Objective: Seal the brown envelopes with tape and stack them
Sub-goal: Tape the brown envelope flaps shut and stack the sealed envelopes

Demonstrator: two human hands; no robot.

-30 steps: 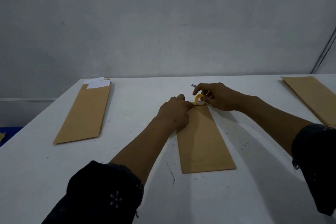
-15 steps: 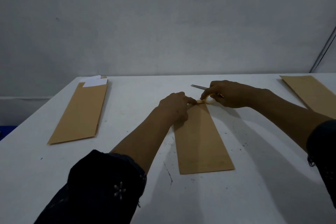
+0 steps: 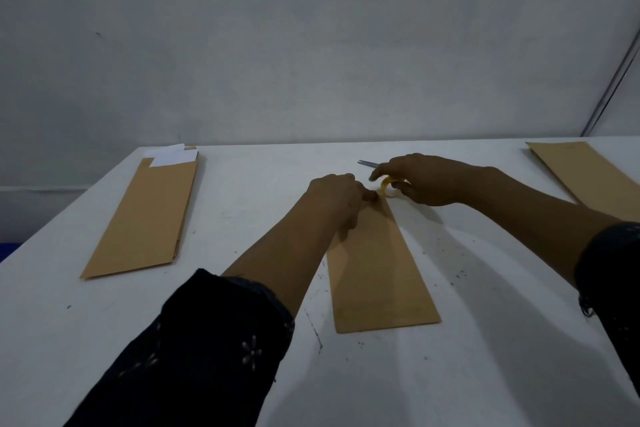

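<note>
While the left hand (image 3: 337, 198) curls down on the far end of the middle brown envelope (image 3: 375, 270), fingertips pinched at the flap edge, the right hand (image 3: 426, 180) grips a small yellowish tape roll (image 3: 388, 186) just beside it, fingers curled round the ring. Roll sits at the envelope's far right corner, touching or nearly touching the left fingertips; can't tell if a strip is already pulled out, too dim and blurred. Envelope: long, narrow, plain kraft brown, flat on the white table (image 3: 450, 374), long axis running near to far, near edge square and uncreased. Its far end is hidden under both hands, so flap state unreadable.

Scissors (image 3: 367, 163): only the metal blade tips show, poking left from behind the right hand, handles hidden. Left side of the table: a stack of brown envelopes (image 3: 145, 215), edges layered at the near right corner, white paper (image 3: 171, 156) sticking out of the far end. Far right: another brown envelope (image 3: 585, 173), cut off by the frame edge and partly covered by the right forearm. Dark sleeves on both arms, left sleeve (image 3: 194, 357) with small flower-like beading. Table surface has scattered dark specks and a scratch near the middle envelope.
</note>
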